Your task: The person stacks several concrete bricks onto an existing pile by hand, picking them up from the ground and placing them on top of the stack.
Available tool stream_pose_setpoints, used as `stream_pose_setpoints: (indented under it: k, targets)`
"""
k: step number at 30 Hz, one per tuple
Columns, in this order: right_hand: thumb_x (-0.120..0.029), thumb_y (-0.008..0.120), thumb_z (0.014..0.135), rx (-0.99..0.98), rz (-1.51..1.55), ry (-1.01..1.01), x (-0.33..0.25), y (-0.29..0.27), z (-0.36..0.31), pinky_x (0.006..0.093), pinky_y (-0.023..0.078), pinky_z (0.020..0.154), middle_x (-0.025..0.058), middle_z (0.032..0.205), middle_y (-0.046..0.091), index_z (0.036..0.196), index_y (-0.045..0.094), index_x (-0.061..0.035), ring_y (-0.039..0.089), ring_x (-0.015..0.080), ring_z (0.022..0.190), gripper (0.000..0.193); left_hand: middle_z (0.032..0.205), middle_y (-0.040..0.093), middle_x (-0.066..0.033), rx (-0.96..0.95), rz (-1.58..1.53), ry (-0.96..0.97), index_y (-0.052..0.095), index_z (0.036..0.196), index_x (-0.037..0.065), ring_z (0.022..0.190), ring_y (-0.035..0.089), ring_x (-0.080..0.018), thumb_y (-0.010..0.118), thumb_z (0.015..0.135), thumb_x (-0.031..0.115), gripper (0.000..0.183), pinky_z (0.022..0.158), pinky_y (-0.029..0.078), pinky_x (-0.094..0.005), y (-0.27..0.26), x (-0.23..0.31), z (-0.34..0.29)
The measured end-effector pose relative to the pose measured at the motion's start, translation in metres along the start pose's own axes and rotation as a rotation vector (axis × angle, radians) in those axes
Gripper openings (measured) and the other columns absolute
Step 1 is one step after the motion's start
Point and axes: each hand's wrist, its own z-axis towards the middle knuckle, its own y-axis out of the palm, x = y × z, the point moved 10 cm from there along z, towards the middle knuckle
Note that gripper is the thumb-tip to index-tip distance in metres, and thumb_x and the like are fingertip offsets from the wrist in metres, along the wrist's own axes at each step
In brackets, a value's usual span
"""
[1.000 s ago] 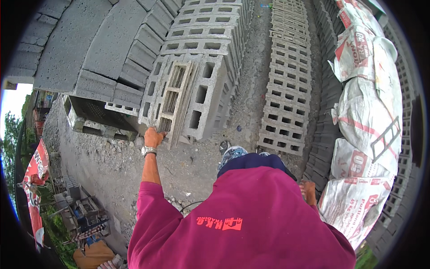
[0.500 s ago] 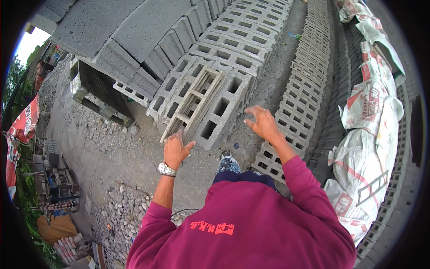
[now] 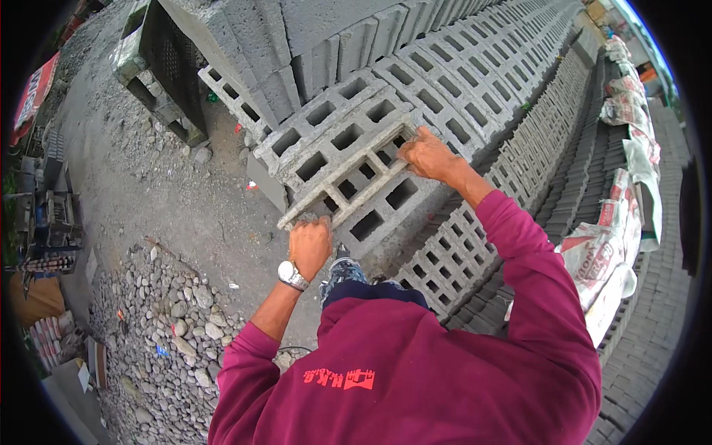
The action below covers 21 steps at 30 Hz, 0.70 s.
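Over the near end of a row of hollow blocks (image 3: 385, 211), the head view shows a thin frame (image 3: 377, 165) with a hand at each end; block holes show through its gaps. The left hand (image 3: 308, 245) has its fingers bent and close together, gripping the end bar by the surface's left edge. The right hand (image 3: 431, 155) curls its fingers over the opposite end. Whether the frame rests flat or is slightly lifted, I cannot tell. The left forearm rises from below, a watch (image 3: 290, 274) at the wrist; the right forearm slants in from the right, elbow bent outward. Left of the surface's edge lies gravelly ground (image 3: 141, 215), with stones (image 3: 185, 311) nearer the body. A second block row (image 3: 448, 256) runs just beside the right edge; a taller stack (image 3: 248, 59) rises along the far-left edge.
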Motion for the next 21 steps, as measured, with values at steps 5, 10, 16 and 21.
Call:
stream_pose_setpoints:
  k: [5, 10, 16, 21]
  targets:
    - [-0.015, 0.071, 0.074, 0.313, -0.113, -0.121, -0.006, -0.013, -0.01, 0.0385, 0.038, 0.092, 0.0059, 0.082, 0.068, 0.1, 0.069, -0.0119, 0.066, 0.0232, 0.081, 0.026, 0.071, 0.066, -0.0196, -0.079, -0.018, -0.018, 0.063, 0.09, 0.003, 0.071, 0.067, -0.0376, 0.074, 0.078, 0.02, 0.024, 0.064, 0.053, -0.0467, 0.001, -0.003, 0.005]
    - [-0.01, 0.068, 0.071, 0.119, -0.094, -0.122, 0.005, 0.005, 0.005, 0.0381, 0.037, 0.091, 0.0065, 0.069, 0.066, 0.085, 0.069, -0.0118, 0.065, 0.0248, 0.069, 0.014, 0.072, 0.066, -0.0206, -0.16, -0.041, -0.03, 0.065, 0.091, 0.004, 0.072, 0.067, -0.0393, 0.075, 0.078, 0.022, 0.024, 0.067, 0.052, -0.0493, -0.003, -0.002, 0.011]
    - [-0.009, 0.066, 0.069, 0.143, -0.053, -0.109, 0.009, -0.004, 0.014, 0.0368, 0.037, 0.088, 0.0076, 0.062, 0.064, 0.071, 0.066, -0.0114, 0.063, 0.0275, 0.064, 0.003, 0.079, 0.068, -0.0217, -0.036, -0.007, -0.042, 0.062, 0.096, 0.003, 0.078, 0.068, -0.039, 0.076, 0.078, 0.023, 0.03, 0.072, 0.051, -0.0514, 0.001, 0.009, 0.004]
    - [-0.01, 0.066, 0.067, 0.142, -0.07, -0.043, 0.008, 0.0, 0.019, 0.038, 0.037, 0.085, 0.0084, 0.063, 0.064, 0.074, 0.069, -0.0135, 0.06, 0.0281, 0.062, 0.009, 0.078, 0.067, -0.0215, -0.012, -0.022, 0.023, 0.061, 0.095, 0.003, 0.077, 0.068, -0.0392, 0.079, 0.077, 0.025, 0.033, 0.071, 0.052, -0.0507, 0.0, 0.003, 0.001]
